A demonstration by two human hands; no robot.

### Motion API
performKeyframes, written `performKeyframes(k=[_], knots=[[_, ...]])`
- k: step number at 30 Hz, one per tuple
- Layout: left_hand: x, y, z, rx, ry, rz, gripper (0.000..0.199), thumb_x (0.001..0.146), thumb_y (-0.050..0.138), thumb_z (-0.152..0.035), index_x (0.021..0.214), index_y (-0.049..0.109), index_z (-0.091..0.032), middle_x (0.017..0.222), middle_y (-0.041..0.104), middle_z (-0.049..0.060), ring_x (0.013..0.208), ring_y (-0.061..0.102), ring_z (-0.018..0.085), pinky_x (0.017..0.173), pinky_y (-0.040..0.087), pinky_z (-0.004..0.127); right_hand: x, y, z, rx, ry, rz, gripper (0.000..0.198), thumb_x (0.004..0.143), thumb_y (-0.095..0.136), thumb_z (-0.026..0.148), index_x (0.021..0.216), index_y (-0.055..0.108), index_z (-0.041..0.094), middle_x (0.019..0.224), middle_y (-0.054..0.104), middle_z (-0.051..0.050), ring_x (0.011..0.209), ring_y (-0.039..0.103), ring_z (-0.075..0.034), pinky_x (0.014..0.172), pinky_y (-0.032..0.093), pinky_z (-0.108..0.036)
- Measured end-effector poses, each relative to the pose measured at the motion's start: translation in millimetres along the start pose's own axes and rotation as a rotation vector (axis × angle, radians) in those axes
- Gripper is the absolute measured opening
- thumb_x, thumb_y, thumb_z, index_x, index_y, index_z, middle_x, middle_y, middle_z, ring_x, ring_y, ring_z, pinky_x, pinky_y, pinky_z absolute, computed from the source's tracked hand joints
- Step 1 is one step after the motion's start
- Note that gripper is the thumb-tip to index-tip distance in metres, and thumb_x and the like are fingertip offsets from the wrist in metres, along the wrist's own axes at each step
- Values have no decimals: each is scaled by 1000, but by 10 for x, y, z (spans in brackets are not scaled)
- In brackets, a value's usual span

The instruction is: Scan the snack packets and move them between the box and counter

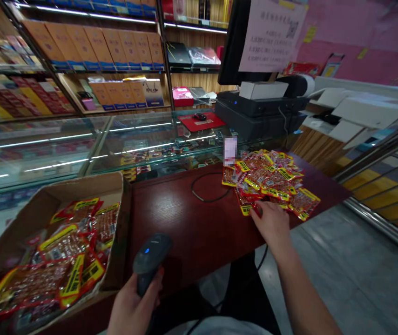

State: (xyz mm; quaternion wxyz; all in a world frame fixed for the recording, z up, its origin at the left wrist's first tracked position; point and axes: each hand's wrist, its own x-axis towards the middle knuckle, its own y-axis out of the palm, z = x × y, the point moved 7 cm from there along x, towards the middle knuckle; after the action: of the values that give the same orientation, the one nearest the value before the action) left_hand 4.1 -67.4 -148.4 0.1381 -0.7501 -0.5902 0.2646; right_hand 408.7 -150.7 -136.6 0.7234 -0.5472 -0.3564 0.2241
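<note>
My left hand (132,304) is wrapped round the handle of a dark barcode scanner (152,253), whose blue light glows on top. The scanner is held over the front of the dark red table (181,218). At the near edge of a heap of snack packets (263,174), my right hand (273,223) has its fingers closed on one red and yellow snack packet (245,204); part of that packet is hidden by the hand. To the left stands an open cardboard box (119,223) with several similar packets (64,242) lying loosely in it.
A glass display counter (97,149) runs behind the table. On it are a mouse (199,116) on a red mat and a monitor (233,42) above dark equipment. A black cable (207,200) loops across the table. Metal railing (383,218) stands at right.
</note>
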Motion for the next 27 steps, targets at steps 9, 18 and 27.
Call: performKeyframes(k=[9, 18, 27], knots=[[-16, 177, -79, 26, 15, 114, 47, 76, 61, -65, 69, 62, -19, 50, 63, 2, 48, 59, 19, 50, 45, 27, -450, 53, 273, -22, -72, -59, 26, 95, 53, 29, 107, 76, 24, 143, 57, -12, 131, 44, -36, 99, 39, -54], [-32, 132, 24, -2, 1, 71, 47, 77, 62, -64, 75, 65, -17, 51, 63, 2, 48, 59, 19, 50, 44, 27, -586, 139, 881, 410, -301, 122, 35, 94, 54, 31, 126, 67, 25, 139, 60, -11, 125, 55, -28, 104, 43, -47], [-57, 137, 10, -48, -12, 103, 37, 78, 63, -54, 78, 64, -17, 55, 63, 1, 49, 60, 18, 49, 45, 26, -270, 173, 1006, 218, -513, 486, 76, 71, 81, 33, 140, 54, 16, 136, 60, -18, 128, 52, -39, 105, 38, -55]])
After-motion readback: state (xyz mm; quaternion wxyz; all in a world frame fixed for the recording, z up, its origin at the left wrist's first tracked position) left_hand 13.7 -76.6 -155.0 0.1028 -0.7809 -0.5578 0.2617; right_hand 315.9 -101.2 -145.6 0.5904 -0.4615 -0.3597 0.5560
